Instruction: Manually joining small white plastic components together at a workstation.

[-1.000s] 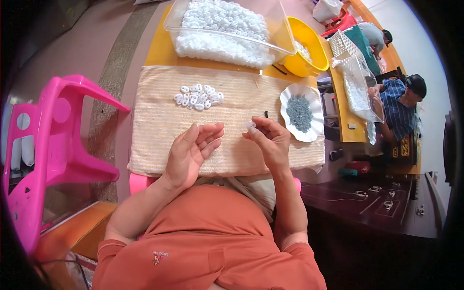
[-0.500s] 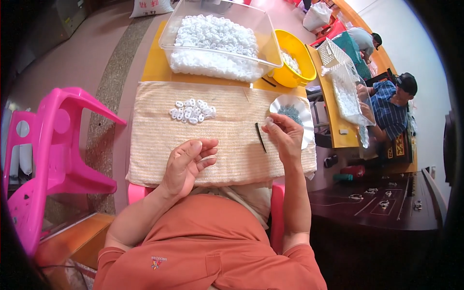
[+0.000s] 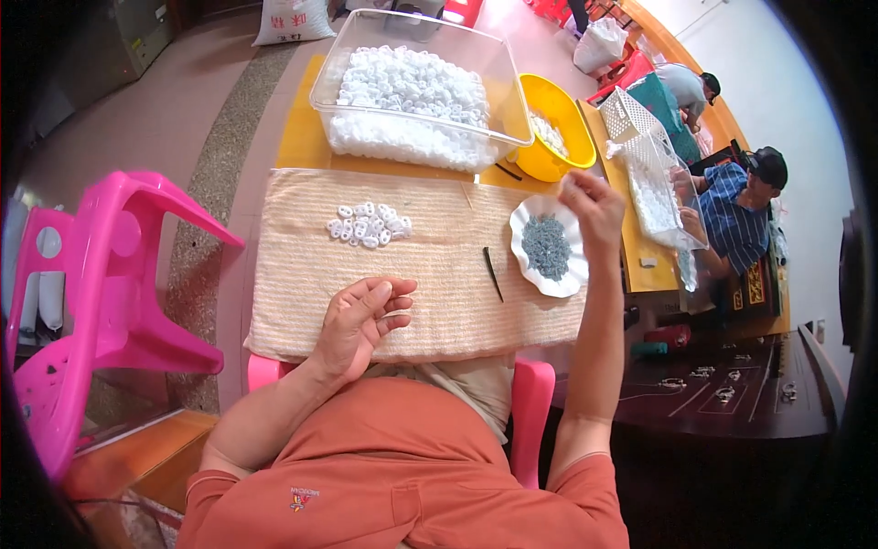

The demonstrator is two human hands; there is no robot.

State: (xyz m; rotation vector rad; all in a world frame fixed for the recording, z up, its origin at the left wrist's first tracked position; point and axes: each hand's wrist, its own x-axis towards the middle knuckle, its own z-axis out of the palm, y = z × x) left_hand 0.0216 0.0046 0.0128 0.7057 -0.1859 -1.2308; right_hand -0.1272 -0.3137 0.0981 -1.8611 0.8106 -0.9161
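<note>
My right hand [image 3: 593,209] is raised past the far right edge of a white wavy-rimmed plate [image 3: 572,282], close to the yellow basin [image 3: 541,165]. Its fingertips pinch a small white plastic piece [image 3: 567,183], mostly hidden by the fingers. On the plate lies a heap of small grey-blue bits [image 3: 547,245]. My left hand [image 3: 359,325] hovers over the towel's [image 3: 439,311] near edge, fingers loosely curled and nothing visible in them. Beyond it sits a small pile of white two-holed pieces [image 3: 368,225]. A thin black stick-like tool [image 3: 493,274] lies left of the plate.
A clear bin [image 3: 421,146] full of white pieces stands at the table's far side. White pieces also lie inside the yellow basin. To the right, a person [image 3: 736,206] works at another table with a white basket [image 3: 631,114]. A pink stool [image 3: 137,265] stands left.
My right hand has moved from the plate's left edge up and right toward the basin, still pinching the white piece. My left hand's fingers have curled slightly, and it sits a little lower.
</note>
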